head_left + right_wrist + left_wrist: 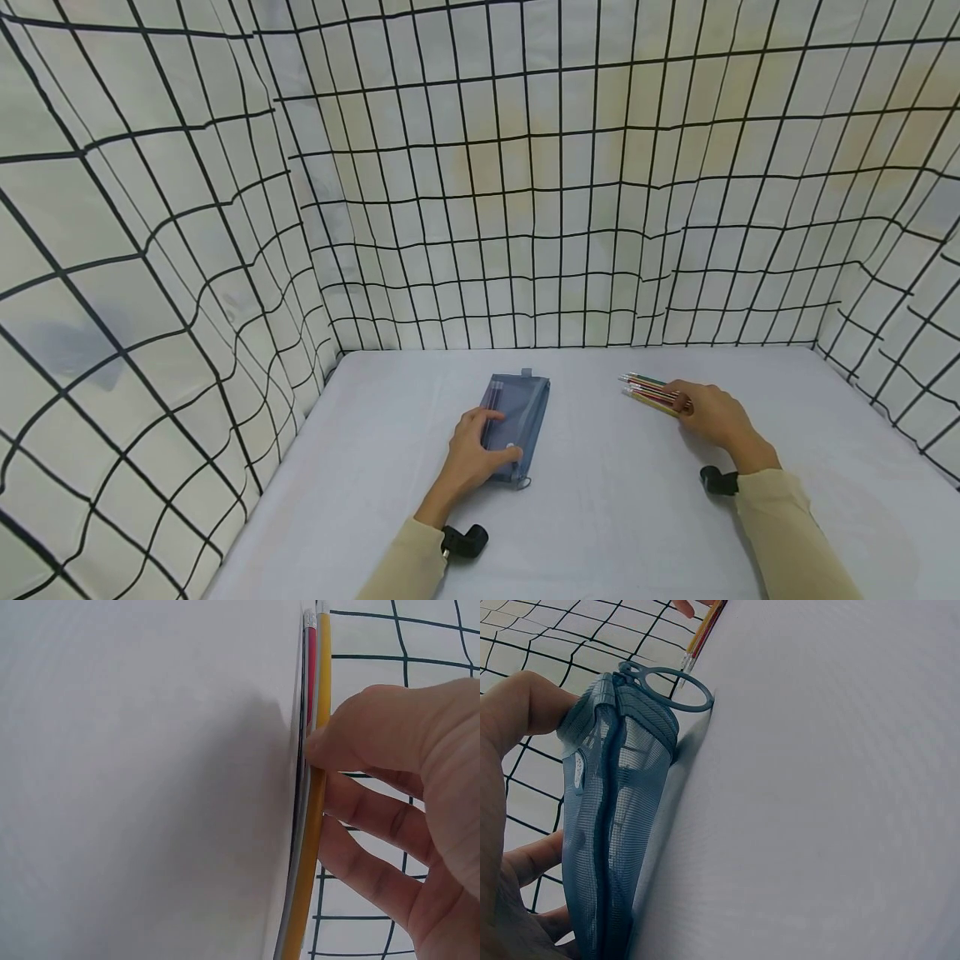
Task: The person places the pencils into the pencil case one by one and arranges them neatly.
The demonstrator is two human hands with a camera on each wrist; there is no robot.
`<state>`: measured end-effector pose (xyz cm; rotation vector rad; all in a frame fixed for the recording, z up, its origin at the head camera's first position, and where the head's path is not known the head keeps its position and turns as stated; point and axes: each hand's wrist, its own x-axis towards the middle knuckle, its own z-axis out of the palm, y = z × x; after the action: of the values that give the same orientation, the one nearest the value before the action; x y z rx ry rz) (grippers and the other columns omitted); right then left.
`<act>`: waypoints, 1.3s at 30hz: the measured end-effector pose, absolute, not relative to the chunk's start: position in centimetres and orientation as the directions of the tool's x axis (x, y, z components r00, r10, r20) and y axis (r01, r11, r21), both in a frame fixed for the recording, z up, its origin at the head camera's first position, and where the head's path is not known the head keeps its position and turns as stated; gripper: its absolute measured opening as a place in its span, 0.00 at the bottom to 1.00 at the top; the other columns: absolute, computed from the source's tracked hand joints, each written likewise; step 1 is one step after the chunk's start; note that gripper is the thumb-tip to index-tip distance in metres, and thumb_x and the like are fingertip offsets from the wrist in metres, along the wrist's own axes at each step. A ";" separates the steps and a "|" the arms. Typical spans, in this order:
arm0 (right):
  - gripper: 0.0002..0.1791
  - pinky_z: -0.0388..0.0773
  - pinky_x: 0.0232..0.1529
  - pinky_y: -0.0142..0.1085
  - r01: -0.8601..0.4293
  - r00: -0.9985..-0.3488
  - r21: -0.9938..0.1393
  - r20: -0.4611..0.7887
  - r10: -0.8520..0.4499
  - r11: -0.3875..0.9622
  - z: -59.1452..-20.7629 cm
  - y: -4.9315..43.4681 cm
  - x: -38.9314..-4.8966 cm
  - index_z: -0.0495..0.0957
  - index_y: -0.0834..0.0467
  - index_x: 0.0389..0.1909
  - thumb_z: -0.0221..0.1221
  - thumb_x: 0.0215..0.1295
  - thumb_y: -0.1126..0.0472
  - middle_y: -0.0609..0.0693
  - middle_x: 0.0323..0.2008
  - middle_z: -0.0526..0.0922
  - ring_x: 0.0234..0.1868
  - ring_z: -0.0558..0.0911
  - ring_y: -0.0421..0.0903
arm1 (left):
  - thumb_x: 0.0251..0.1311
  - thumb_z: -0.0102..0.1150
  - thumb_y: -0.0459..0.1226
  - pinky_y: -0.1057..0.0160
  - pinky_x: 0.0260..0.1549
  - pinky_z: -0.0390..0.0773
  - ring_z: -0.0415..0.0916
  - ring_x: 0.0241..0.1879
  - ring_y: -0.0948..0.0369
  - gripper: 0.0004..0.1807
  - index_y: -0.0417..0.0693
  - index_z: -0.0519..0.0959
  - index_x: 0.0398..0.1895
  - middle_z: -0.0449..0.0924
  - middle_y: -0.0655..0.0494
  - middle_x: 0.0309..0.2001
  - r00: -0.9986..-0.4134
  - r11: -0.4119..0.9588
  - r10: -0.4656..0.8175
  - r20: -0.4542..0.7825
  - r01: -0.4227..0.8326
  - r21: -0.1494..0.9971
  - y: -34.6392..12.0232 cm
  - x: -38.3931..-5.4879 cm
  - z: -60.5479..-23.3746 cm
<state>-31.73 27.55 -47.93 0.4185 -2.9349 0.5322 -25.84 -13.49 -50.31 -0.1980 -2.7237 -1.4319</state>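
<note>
A blue, see-through mesh pencil case (pixel 531 408) with a zipper and a ring pull (pixel 686 705) lies on the white table. Slim pencil-like sticks (pixel 493 398) show along its left side. My left hand (pixel 474 450) rests on the case from above, thumb and fingers spread apart; in the left wrist view the thumb (pixel 536 709) touches the end by the ring. Off to the right, my right hand (pixel 712 412) pinches a bundle of several pencils (pixel 648 393). The right wrist view shows a yellow pencil (pixel 315 802) nearest the thumb, with red and dark ones beside it.
A white cloth (pixel 600 517) covers the table. White panels with a black grid net (pixel 555 208) rise behind it and on both sides. Each wrist carries a small black camera, the left one (pixel 467 542) and the right one (pixel 718 481).
</note>
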 end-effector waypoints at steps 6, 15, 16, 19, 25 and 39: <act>0.23 0.73 0.32 0.40 -0.293 -0.953 -0.330 0.180 -0.245 0.897 -47.9 27.5 -31.7 0.80 0.56 0.58 0.63 0.60 0.69 0.50 0.38 0.87 0.32 0.77 0.44 | 0.50 0.71 0.50 0.31 0.64 0.66 0.60 0.73 0.38 0.35 0.53 0.76 0.63 0.61 0.43 0.76 -0.989 0.567 0.092 0.115 0.148 0.810 -13.5 -25.8 -50.3; 0.24 0.74 0.34 0.42 -0.280 -0.957 -0.336 0.173 -0.233 0.899 -47.6 27.5 -31.7 0.80 0.55 0.58 0.63 0.58 0.67 0.52 0.39 0.87 0.35 0.79 0.47 | 0.49 0.71 0.51 0.31 0.64 0.66 0.61 0.73 0.38 0.35 0.53 0.76 0.63 0.61 0.42 0.76 -0.989 0.570 0.093 0.116 0.149 0.808 -13.5 -25.7 -50.3; 0.24 0.75 0.34 0.42 -0.280 -0.957 -0.335 0.173 -0.233 0.900 -47.5 27.4 -31.6 0.80 0.55 0.58 0.63 0.58 0.67 0.52 0.39 0.87 0.35 0.80 0.47 | 0.50 0.71 0.51 0.31 0.64 0.66 0.61 0.73 0.38 0.35 0.53 0.76 0.63 0.61 0.42 0.76 -0.989 0.569 0.093 0.116 0.148 0.809 -13.5 -25.8 -50.3; 0.24 0.75 0.34 0.42 -0.280 -0.957 -0.340 0.172 -0.233 0.898 -47.3 27.3 -31.6 0.80 0.55 0.58 0.63 0.58 0.67 0.53 0.40 0.87 0.35 0.80 0.47 | 0.50 0.71 0.50 0.31 0.64 0.66 0.61 0.72 0.38 0.35 0.53 0.76 0.63 0.61 0.42 0.76 -0.988 0.568 0.096 0.118 0.152 0.809 -13.5 -25.8 -50.4; 0.26 0.72 0.31 0.38 -0.263 -0.964 -0.365 0.143 -0.226 0.893 -47.0 27.2 -31.6 0.78 0.55 0.60 0.62 0.58 0.66 0.55 0.42 0.87 0.34 0.79 0.46 | 0.50 0.71 0.50 0.33 0.65 0.67 0.61 0.73 0.39 0.35 0.53 0.76 0.63 0.60 0.43 0.76 -0.990 0.562 0.093 0.109 0.142 0.815 -13.5 -25.8 -50.3; 0.30 0.77 0.33 0.40 -0.237 -0.972 -0.484 0.128 -0.199 0.842 -45.5 26.4 -31.3 0.74 0.59 0.65 0.62 0.60 0.69 0.59 0.45 0.85 0.40 0.82 0.51 | 0.50 0.71 0.50 0.33 0.65 0.66 0.61 0.73 0.39 0.34 0.53 0.76 0.63 0.60 0.42 0.76 -0.988 0.564 0.097 0.116 0.151 0.812 -13.5 -25.9 -50.4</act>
<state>-31.31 26.36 -45.47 0.3491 -2.9456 0.7883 -25.94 -13.50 -50.44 -0.2162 -2.7268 -1.4233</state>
